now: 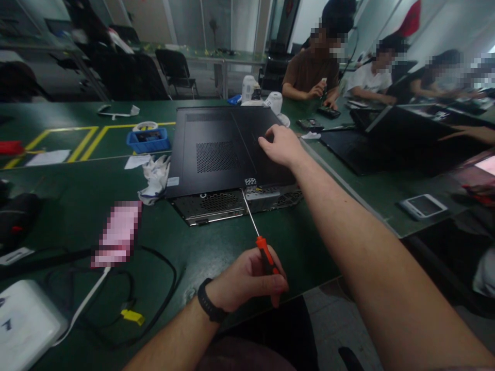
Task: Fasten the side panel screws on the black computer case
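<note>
A black desktop computer case lies on its side on the green table, its rear panel facing me. In my left hand is a screwdriver with a red and black handle. Its shaft runs up to the rear edge of the case, where the tip meets the seam near the middle. On the upper panel rests my right hand, its fingers bent, with a gap between thumb and forefinger. Nothing shows in that hand, though part of its fingers is hidden.
Left of the case are white gloves and a blue bin of small parts. Nearer lie a pink, pixelated object, black cables and a white box. A grey device lies right; co-workers sit beyond.
</note>
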`<state>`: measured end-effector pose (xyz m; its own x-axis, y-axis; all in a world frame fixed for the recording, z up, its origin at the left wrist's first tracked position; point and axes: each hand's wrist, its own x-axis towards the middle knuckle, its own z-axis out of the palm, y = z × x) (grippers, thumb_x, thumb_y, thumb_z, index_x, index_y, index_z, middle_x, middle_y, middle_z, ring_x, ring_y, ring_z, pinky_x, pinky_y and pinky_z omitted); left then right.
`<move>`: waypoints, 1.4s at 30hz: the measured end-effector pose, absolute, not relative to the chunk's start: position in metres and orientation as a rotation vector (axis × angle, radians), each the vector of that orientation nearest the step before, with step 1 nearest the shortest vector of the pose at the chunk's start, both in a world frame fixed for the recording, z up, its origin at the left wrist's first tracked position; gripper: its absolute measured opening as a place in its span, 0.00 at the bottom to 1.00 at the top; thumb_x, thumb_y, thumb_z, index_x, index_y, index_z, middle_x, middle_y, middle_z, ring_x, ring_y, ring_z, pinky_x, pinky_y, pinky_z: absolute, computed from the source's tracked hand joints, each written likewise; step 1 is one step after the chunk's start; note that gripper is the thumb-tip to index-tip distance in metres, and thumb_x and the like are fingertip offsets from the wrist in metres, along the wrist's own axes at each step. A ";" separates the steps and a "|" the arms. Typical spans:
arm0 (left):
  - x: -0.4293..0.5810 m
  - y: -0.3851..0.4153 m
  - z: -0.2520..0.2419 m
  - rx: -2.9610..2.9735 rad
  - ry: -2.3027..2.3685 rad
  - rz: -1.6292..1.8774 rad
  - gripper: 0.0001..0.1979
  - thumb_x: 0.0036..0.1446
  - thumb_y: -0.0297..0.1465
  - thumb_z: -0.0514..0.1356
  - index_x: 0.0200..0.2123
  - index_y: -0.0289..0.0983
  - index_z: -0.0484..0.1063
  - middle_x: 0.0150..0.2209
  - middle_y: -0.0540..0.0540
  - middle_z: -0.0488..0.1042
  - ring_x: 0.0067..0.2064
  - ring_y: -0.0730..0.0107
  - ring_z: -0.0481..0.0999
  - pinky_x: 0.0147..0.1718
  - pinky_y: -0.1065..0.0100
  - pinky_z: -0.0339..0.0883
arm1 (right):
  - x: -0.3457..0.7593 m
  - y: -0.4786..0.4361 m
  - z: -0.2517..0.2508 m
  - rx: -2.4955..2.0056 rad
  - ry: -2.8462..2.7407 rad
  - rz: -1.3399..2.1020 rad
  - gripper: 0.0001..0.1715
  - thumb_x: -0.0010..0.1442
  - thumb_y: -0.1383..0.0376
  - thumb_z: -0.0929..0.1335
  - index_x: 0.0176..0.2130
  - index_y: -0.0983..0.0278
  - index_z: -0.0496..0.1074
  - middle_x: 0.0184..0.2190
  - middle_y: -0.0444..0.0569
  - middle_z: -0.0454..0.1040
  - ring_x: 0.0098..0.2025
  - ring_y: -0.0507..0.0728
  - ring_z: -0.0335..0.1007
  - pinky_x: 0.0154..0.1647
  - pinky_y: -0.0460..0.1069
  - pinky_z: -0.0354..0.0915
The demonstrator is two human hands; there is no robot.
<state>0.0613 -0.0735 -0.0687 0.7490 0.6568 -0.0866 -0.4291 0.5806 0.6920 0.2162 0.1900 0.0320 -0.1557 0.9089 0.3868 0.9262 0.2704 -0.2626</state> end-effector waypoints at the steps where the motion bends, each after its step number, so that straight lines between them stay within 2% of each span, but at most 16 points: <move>1: 0.061 -0.073 -0.069 0.701 0.345 0.644 0.24 0.48 0.41 0.77 0.36 0.34 0.70 0.31 0.48 0.79 0.24 0.76 0.76 0.25 0.74 0.70 | 0.216 0.190 0.032 -1.656 -2.080 -0.046 0.24 0.65 0.53 0.66 0.50 0.69 0.76 0.49 0.62 0.77 0.55 0.71 0.73 0.61 0.66 0.67; 10: 0.059 -0.072 -0.069 0.676 0.307 0.611 0.24 0.48 0.39 0.77 0.44 0.32 0.77 0.36 0.43 0.82 0.28 0.74 0.79 0.30 0.72 0.71 | 0.217 0.189 0.032 -1.681 -2.081 -0.055 0.23 0.65 0.52 0.66 0.50 0.65 0.76 0.50 0.61 0.78 0.53 0.69 0.73 0.59 0.65 0.68; 20: 0.062 -0.070 -0.082 0.713 0.319 0.643 0.25 0.45 0.42 0.78 0.34 0.34 0.72 0.28 0.50 0.77 0.22 0.76 0.76 0.22 0.75 0.70 | 0.217 0.188 0.033 -1.685 -2.088 -0.040 0.24 0.66 0.51 0.65 0.51 0.64 0.75 0.51 0.61 0.77 0.54 0.69 0.72 0.60 0.65 0.68; 26: 0.060 -0.069 -0.081 0.681 0.297 0.631 0.23 0.46 0.40 0.78 0.36 0.33 0.73 0.32 0.47 0.80 0.24 0.75 0.77 0.24 0.74 0.70 | 0.218 0.186 0.033 -1.685 -2.086 -0.036 0.24 0.66 0.51 0.64 0.50 0.64 0.75 0.51 0.61 0.77 0.54 0.69 0.72 0.59 0.64 0.68; 36: 0.057 -0.070 -0.076 0.631 0.280 0.598 0.24 0.45 0.38 0.78 0.43 0.32 0.80 0.35 0.42 0.82 0.28 0.73 0.79 0.28 0.72 0.73 | 0.217 0.188 0.032 -1.685 -2.082 -0.030 0.23 0.65 0.51 0.65 0.49 0.65 0.76 0.50 0.61 0.77 0.53 0.68 0.72 0.57 0.63 0.69; 42: 0.059 -0.069 -0.080 0.659 0.253 0.605 0.22 0.46 0.39 0.78 0.39 0.33 0.77 0.32 0.46 0.80 0.24 0.75 0.78 0.24 0.74 0.72 | 0.217 0.187 0.033 -1.680 -2.084 -0.021 0.22 0.66 0.52 0.65 0.49 0.64 0.75 0.50 0.60 0.77 0.53 0.68 0.72 0.58 0.63 0.68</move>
